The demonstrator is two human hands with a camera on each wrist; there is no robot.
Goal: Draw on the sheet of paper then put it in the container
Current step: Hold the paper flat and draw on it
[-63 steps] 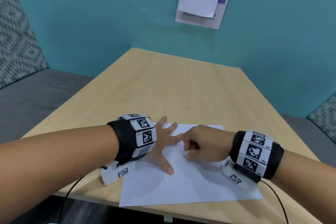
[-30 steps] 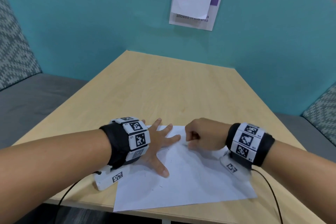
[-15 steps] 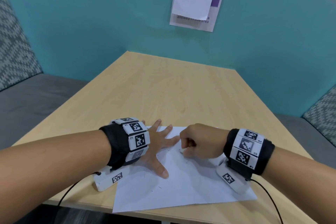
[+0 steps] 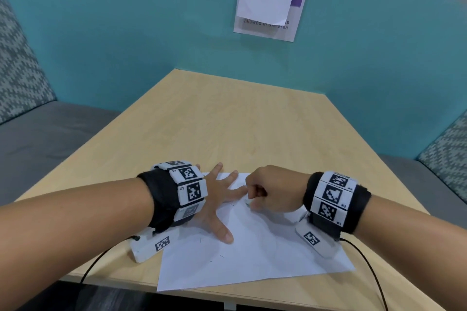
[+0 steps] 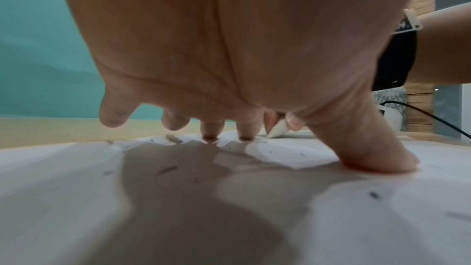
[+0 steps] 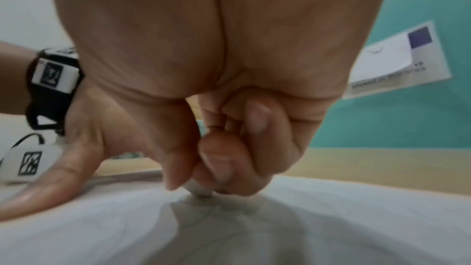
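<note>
A white sheet of paper (image 4: 252,255) lies near the front edge of the wooden table (image 4: 227,121), with faint marks on it. My left hand (image 4: 219,199) lies flat on the sheet's left part, fingers spread, pressing it down; its thumb (image 5: 369,148) and fingertips (image 5: 210,132) touch the paper (image 5: 229,219). My right hand (image 4: 273,190) is curled round a short white pen or crayon (image 6: 200,189), whose tip (image 5: 276,130) meets the paper (image 6: 305,229) just right of the left index finger. No container is in view.
A sign with a taped note (image 4: 270,5) hangs on the teal wall behind the table. Grey benches (image 4: 50,139) with patterned cushions flank the table left and right. Cables (image 4: 364,260) trail from both wrist cameras over the front edge.
My right hand has shifted in small strokes over the upper middle of the sheet, beside the left index finger. The left hand has stayed pressed flat on the paper.
</note>
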